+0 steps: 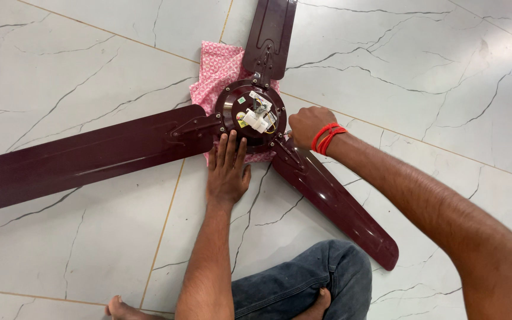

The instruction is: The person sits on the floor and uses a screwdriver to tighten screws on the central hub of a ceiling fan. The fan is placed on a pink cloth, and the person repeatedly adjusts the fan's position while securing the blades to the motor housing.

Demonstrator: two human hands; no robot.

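- A bent knee in blue jeans (303, 284) and a bare foot (120, 308) rest on the floor nearest the camera.
- The left hand (227, 172) lies flat, palm down, its fingers (231, 147) stretched out and slightly spread, tips touching the rim of the ceiling fan's motor hub (250, 115).
- The ceiling fan lies on the white marble-patterned floor (90, 59), dark maroon and glossy, with an open hub showing a white terminal block and thin wires.
- One blade (333, 198) runs beside the left fingers toward the knee; a long blade (78, 157) stretches off to their other side; a third blade (271, 35) points away beyond them.
- The right hand (309, 123), red thread bands (327, 137) at its wrist, is curled shut at the hub's edge; what its fingers clamp is hidden.
- A pink patterned cloth (214, 77) lies under the hub, beyond the fingers.
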